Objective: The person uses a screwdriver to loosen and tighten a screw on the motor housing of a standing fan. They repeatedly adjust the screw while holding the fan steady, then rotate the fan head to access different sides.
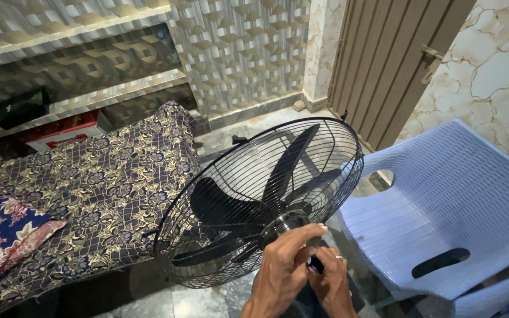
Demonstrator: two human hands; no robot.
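Both hands are down at the bottom of the head view: left hand [281,265] has its fingers curled over the fan's hub [284,222], right hand [328,282] pinched on a small dark part just below it. Black fan [260,200] with its wire cage sits between a floral mattress [107,194] and a pale blue plastic chair [449,218].

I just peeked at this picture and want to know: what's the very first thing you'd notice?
The big black fan in the middle, tilted back, with dark blades behind a round wire cage. Just below it, two hands work at its hub: the left hand grips the hub and the right hand sits close beside it. A pale blue plastic chair stands on the right, a flowery mattress on the left.
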